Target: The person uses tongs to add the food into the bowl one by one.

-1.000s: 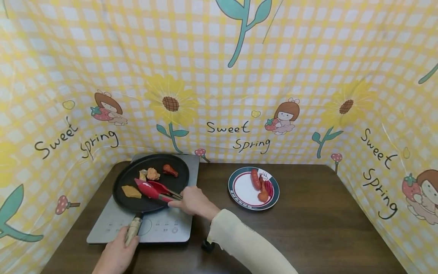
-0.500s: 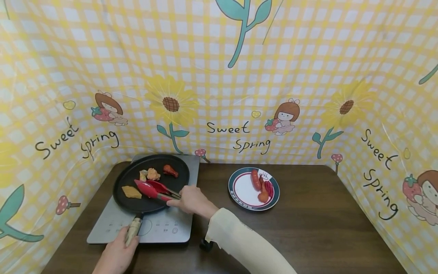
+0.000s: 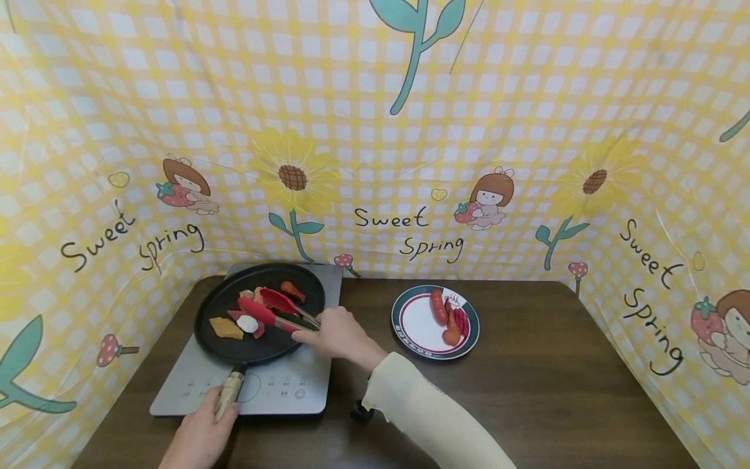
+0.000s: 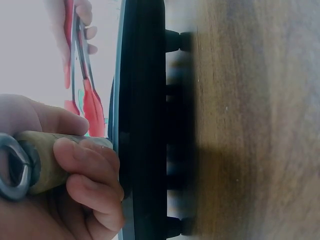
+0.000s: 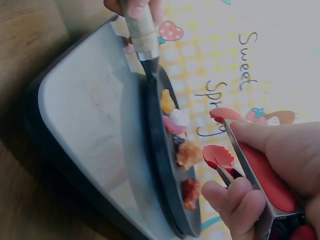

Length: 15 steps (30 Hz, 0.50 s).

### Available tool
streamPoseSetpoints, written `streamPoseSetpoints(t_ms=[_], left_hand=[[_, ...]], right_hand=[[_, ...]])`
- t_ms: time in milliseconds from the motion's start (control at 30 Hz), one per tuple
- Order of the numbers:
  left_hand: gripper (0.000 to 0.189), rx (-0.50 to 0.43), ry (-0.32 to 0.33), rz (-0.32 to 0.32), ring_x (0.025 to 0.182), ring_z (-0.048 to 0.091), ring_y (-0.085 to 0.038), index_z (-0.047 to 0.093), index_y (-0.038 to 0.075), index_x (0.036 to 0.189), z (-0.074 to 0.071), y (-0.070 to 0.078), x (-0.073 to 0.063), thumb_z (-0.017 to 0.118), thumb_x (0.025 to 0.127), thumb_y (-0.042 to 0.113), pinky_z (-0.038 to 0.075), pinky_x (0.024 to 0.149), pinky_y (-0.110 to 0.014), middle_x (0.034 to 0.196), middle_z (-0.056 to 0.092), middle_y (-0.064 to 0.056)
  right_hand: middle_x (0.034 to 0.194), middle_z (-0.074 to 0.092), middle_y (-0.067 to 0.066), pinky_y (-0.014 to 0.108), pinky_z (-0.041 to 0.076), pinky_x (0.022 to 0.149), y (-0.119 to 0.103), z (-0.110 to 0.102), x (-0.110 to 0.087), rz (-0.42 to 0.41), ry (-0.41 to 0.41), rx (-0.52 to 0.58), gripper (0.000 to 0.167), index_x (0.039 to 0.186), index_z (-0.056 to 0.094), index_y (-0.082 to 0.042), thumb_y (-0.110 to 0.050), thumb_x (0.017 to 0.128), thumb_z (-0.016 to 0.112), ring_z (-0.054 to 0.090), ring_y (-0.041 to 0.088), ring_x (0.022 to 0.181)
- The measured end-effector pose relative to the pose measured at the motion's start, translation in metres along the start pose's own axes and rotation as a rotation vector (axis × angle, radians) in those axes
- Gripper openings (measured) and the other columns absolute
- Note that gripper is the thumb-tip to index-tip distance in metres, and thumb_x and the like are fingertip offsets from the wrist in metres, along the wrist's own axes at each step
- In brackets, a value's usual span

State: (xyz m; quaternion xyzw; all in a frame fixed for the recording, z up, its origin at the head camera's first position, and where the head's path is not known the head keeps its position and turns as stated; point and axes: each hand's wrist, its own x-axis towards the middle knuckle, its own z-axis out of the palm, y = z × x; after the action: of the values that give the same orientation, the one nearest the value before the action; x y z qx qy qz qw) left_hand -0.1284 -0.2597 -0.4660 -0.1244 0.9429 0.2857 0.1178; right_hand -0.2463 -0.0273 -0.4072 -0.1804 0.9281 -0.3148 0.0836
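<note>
My left hand point(image 3: 202, 426) gripped the handle point(image 3: 230, 394) of the pan point(image 3: 266, 352), fingers curled round its pale shaft, and a metal ring point(image 4: 24, 186) showed at the handle's end. My right hand point(image 3: 340, 335) held the tongs point(image 3: 258, 311), thumb against one arm and fingers curled at the other, with their two red tips spread apart above the pan and, in the right wrist view, clear of the food.

The pan sat on a silver cooktop point(image 3: 293, 391), its handle towards me. In it a flat yellow piece point(image 3: 226, 327) lay to the left, with a pink-and-white piece point(image 3: 247, 324) near it. A lumpy orange piece point(image 5: 189, 155) lay farther back, partly hidden by the tongs in the head view, and a reddish drumstick point(image 3: 293, 290) lay towards the far right rim.

Well apart on my right, a dark-rimmed plate point(image 3: 418, 326) stood on the brown table point(image 3: 539, 378), bearing a sausage point(image 3: 437, 307), an orange drumstick point(image 3: 450, 331) and a dark pink piece point(image 3: 461, 323). Behind hung a yellow checked cloth point(image 3: 375, 130)
</note>
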Motion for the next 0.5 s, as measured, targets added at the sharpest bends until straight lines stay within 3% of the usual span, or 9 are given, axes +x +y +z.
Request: streamPoseSetpoints(t_ms=[233,500], left_hand=[[0.067,0.0,-0.024,-0.023,0.077,0.055,-0.031,0.027,-0.016,0.132,-0.001,0.001,0.001,0.043,0.095,0.038,0.044,0.069,-0.046,0.108,0.051,-0.038],[0.068,-0.008,-0.024,-0.021,0.077,0.054,-0.031,0.026,-0.015,0.133,-0.001,0.001,0.0,0.044,0.095,0.039,0.044,0.068,-0.046,0.108,0.05,-0.038]], right_hand=[[0.05,0.046,0.001,0.025,0.029,0.036,0.019,-0.027,-0.015,0.033,-0.005,0.066,0.043,0.077,0.063,-0.012,-0.055,0.081,0.066,0.04,0.013,0.039],[0.05,0.044,-0.003,0.026,0.031,0.038,0.064,-0.055,-0.036,0.007,0.11,-0.018,0.047,0.068,0.059,-0.012,-0.057,0.081,0.065,0.042,0.011,0.042]])
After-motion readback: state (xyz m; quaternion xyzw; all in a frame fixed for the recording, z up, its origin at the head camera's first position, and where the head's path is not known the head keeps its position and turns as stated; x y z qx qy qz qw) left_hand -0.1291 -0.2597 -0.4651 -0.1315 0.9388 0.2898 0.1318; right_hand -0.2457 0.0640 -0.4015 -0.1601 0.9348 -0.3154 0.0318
